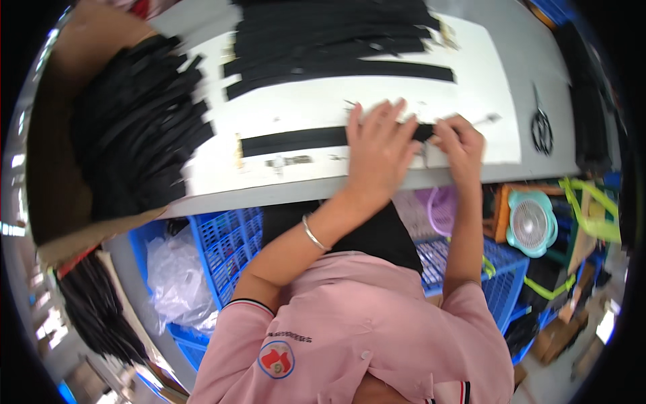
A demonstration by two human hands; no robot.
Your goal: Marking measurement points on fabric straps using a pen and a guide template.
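A black fabric strip (pixel 293 142) lies lengthwise on a white board (pixel 303 108) on the table. My left hand (pixel 380 148) rests flat across the strip, its fingers spread and pointing away from me. At the strip's right end my right hand (pixel 461 145) is closed, thumb and fingertips pinching that end. Beyond the hands, more black strips (pixel 330 30) are piled at the far side of the board, with one strip (pixel 404 70) lying along the near side of that pile.
A cardboard box (pixel 50 155) at the left holds a heap of black strips (pixel 134 128). Black-handled scissors (pixel 541 131) lie on the grey table at the right. Below the table edge are blue crates (pixel 232 249), a purple basket (pixel 442 210) and a small turquoise fan (pixel 531 222).
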